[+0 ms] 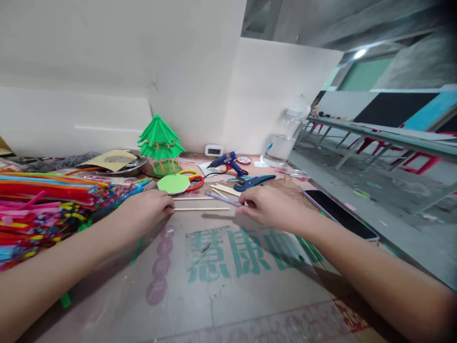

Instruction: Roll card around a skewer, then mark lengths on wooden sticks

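My left hand is closed, with its fingertips on the left end of a thin wooden stick that lies across the table. Behind that one is a second wooden stick, roughly parallel to it. Between thumb and fingers, my right hand pinches a light purple pen, which points left toward the sticks. Just beyond my left hand lies a pale green octagonal piece. Several more wooden sticks rest past the pen, beside a blue cutter.
A green tiered pagoda model, a glue gun, a digital timer and red-and-yellow rings stand toward the back. Bundled pipe cleaners crowd the left. At right are a phone and a clear water bottle.
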`<control>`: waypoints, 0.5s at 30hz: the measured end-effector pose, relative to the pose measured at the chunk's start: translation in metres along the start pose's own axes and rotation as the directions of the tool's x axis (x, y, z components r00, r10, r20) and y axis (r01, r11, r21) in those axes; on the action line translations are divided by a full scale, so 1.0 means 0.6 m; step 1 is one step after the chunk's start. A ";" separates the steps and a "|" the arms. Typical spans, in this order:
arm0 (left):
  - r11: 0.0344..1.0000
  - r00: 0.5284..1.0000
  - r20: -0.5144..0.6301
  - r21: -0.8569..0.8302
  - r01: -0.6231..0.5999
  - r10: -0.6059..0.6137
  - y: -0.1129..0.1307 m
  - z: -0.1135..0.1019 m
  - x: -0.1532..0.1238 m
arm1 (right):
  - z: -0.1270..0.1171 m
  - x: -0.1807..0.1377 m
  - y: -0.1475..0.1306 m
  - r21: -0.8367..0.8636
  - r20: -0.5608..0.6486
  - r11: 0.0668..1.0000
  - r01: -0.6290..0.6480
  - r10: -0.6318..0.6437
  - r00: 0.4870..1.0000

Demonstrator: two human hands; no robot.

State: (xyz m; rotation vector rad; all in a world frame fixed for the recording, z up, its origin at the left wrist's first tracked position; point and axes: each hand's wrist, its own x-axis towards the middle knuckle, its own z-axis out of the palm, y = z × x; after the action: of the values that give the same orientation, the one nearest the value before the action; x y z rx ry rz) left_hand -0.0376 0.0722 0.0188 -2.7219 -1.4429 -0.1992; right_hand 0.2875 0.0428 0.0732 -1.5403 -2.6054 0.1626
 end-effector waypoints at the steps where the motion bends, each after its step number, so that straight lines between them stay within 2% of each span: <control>1: 1.000 1.000 0.002 -0.009 0.006 -0.006 0.003 -0.001 0.000 | 0.005 -0.002 -0.004 0.020 0.046 1.000 0.017 -0.018 0.999; 3: 1.000 1.000 0.000 -0.020 0.015 -0.016 0.008 -0.002 0.001 | 0.013 -0.004 -0.010 0.063 0.117 0.997 0.042 -0.049 0.992; 5: 1.000 1.000 -0.012 -0.023 0.020 -0.020 0.009 -0.002 0.001 | 0.016 -0.004 -0.009 0.084 0.124 0.995 0.044 -0.055 0.991; 7: 1.000 0.999 -0.033 -0.021 0.020 -0.021 0.008 -0.001 0.001 | 0.013 -0.001 -0.001 0.053 0.070 0.998 0.017 -0.021 0.997; 9: 1.000 0.998 -0.070 -0.007 0.009 -0.009 0.012 -0.001 -0.001 | 0.006 0.003 0.012 -0.021 -0.007 0.998 -0.062 0.062 0.998; 12: 0.998 0.995 -0.085 0.014 -0.054 0.055 0.047 -0.008 -0.017 | 0.000 0.009 0.031 -0.109 -0.056 0.979 -0.171 0.165 0.985; 15: 0.983 0.984 0.001 -0.025 -0.181 0.181 0.109 -0.016 -0.043 | 0.010 0.011 0.035 -0.124 0.001 0.978 -0.171 0.172 0.985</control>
State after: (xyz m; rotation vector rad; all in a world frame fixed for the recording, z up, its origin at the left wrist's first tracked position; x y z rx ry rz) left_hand 0.0012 0.0137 0.0257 -2.8538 -1.1920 -0.2048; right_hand 0.3016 0.0585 0.0643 -1.8110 -2.5328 0.0248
